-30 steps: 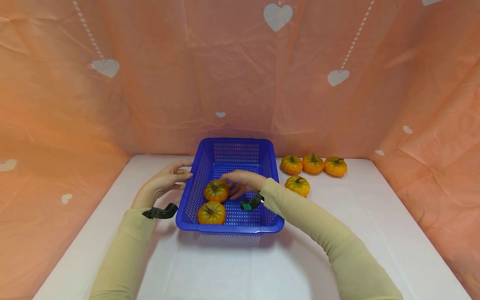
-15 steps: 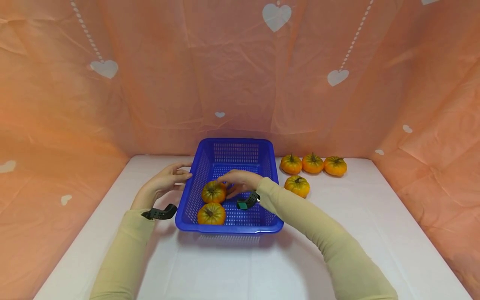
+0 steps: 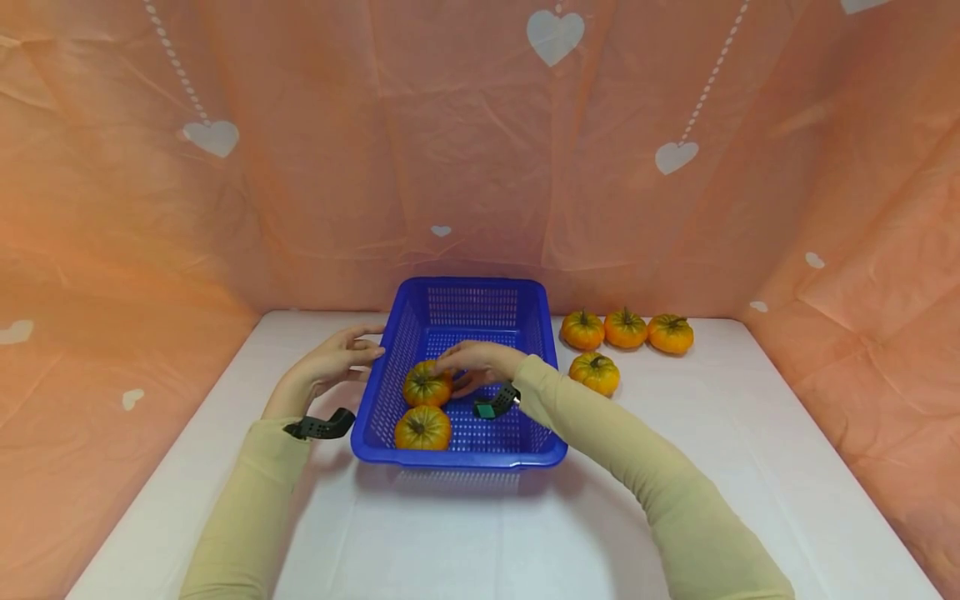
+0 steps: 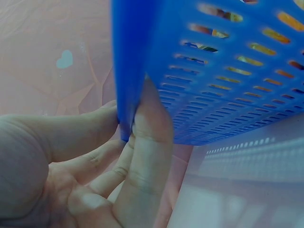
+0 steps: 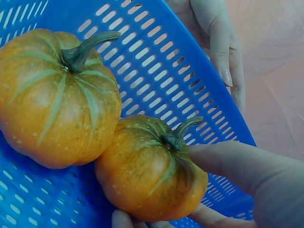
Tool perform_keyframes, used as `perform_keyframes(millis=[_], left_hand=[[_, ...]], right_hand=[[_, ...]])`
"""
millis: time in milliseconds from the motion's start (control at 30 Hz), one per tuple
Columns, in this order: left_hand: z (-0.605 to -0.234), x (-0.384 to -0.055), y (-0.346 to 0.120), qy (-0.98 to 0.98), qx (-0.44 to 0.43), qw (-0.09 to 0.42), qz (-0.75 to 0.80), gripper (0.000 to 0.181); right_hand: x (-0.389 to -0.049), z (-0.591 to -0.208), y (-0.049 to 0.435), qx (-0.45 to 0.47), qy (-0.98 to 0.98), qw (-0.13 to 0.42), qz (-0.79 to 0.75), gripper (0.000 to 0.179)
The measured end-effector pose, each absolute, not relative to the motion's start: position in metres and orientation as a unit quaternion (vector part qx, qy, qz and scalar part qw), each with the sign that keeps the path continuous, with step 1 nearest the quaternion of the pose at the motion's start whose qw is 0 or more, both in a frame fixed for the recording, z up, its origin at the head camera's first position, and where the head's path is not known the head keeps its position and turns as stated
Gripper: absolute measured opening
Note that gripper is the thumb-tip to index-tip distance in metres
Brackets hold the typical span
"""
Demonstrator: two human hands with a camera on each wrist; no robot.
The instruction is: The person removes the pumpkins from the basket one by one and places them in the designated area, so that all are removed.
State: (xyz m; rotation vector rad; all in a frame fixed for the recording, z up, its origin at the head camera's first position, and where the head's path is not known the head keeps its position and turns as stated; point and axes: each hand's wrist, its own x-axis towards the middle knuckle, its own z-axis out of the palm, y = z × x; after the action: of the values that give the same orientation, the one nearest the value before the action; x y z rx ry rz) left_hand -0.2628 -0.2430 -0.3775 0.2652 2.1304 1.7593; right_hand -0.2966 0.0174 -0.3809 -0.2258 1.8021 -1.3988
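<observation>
Two small orange-green pumpkins lie inside a blue plastic basket (image 3: 459,458), close against its left wall. My right hand (image 3: 480,362) reaches in and holds the farther pumpkin (image 3: 424,385), its thumb (image 5: 223,159) beside the stem and its fingertips partly hidden underneath. The nearer pumpkin (image 3: 422,429) sits right against it, untouched by either hand. Outside the basket, my left hand (image 3: 333,358) pinches the left rim (image 4: 130,61), with the thumb on one side and fingers on the other in the left wrist view.
Several more pumpkins stand on the white table (image 3: 675,450) right of the basket: a back row including a middle pumpkin (image 3: 626,327), and one nearer pumpkin (image 3: 595,372) in front. An orange cloth (image 3: 480,167) with white hearts hangs behind and at both sides.
My right hand has shifted the farther pumpkin slightly left, towards the basket wall, during the first half second. Since then it has barely moved. My left hand has stayed at the rim.
</observation>
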Motion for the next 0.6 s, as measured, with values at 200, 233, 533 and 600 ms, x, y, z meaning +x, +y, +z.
perform_keyframes(millis=[200,233,533,600], left_hand=[[-0.376,-0.262,-0.242,0.754,0.097,0.184,0.623,0.060],[-0.376,-0.261,-0.242,0.754,0.096,0.184,0.623,0.060],[-0.377,-0.262,-0.242,0.754,0.091,0.181,0.624,0.060],[-0.377,-0.262,-0.242,0.752,0.094,0.180,0.627,0.059]], right_hand=[[-0.296,-0.381,0.018,-0.093,0.721,0.413,-0.549,0.045],[-0.296,-0.381,0.018,-0.095,0.721,0.413,-0.548,0.045],[-0.296,-0.373,0.025,-0.105,0.711,0.406,-0.564,0.042],[-0.296,-0.371,0.028,-0.110,0.704,0.407,-0.572,0.042]])
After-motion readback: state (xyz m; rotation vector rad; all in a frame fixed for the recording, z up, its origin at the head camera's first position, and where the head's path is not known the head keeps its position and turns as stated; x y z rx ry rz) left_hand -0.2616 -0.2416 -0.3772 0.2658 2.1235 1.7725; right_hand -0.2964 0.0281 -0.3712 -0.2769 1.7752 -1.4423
